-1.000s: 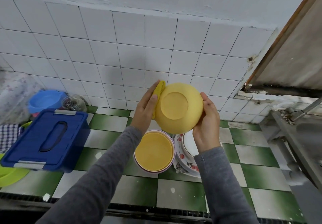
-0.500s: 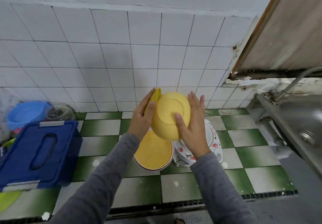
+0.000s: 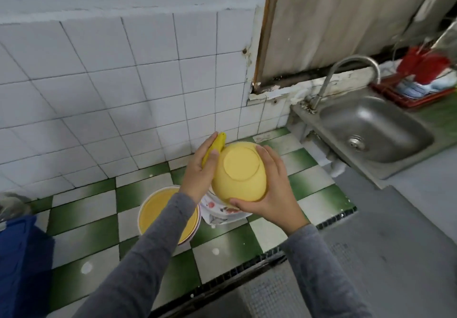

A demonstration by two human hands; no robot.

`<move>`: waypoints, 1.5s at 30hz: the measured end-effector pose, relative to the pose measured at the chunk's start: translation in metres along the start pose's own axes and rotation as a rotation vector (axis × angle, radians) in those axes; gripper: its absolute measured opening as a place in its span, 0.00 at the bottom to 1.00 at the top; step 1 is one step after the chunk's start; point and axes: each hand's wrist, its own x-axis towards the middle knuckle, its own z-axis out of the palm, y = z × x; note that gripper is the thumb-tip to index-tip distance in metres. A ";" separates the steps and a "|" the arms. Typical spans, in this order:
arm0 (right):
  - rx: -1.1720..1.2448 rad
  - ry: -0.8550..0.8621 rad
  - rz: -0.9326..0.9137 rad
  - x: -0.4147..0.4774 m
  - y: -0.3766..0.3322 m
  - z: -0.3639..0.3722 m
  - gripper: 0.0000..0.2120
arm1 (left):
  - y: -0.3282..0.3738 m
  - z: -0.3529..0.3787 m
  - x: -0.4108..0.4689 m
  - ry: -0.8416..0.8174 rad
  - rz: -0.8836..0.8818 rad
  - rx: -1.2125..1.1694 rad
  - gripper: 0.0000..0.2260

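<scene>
**Yellow bowl (image 3: pixel 238 176), base up**

Since 0.5 s ago your right hand (image 3: pixel 274 189) has slid off its base to the right side: fingers curled over the top, thumb under the rim. Your left hand (image 3: pixel 200 169) pinches a yellow cloth (image 3: pixel 218 144) against the left side, above the surface (image 3: pixel 222 263).

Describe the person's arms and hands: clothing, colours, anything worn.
Long plain grey sleeves cover both arms to the wrists: left sleeve, right sleeve. The left hand and right hand are bare; no gloves, rings or watch show.
</scene>
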 end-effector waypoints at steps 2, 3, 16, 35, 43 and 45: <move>0.004 0.070 0.050 -0.015 0.016 -0.029 0.57 | 0.003 0.032 0.005 -0.052 0.017 0.009 0.15; -0.004 0.108 0.076 -0.024 0.026 -0.045 0.57 | 0.005 0.050 0.007 -0.085 0.020 -0.002 0.16; -0.099 0.560 0.369 -0.172 0.161 -0.288 0.55 | 0.039 0.365 -0.030 -0.452 0.001 -0.208 0.11; -0.171 0.811 0.508 -0.157 0.348 -0.502 0.55 | 0.065 0.683 0.067 -0.641 0.059 -0.237 0.14; -0.174 0.789 0.514 -0.086 0.439 -0.591 0.55 | 0.084 0.796 0.151 -0.591 0.092 -0.200 0.16; -0.162 0.793 0.517 -0.074 0.462 -0.606 0.56 | 0.082 0.821 0.165 -0.576 0.078 -0.186 0.17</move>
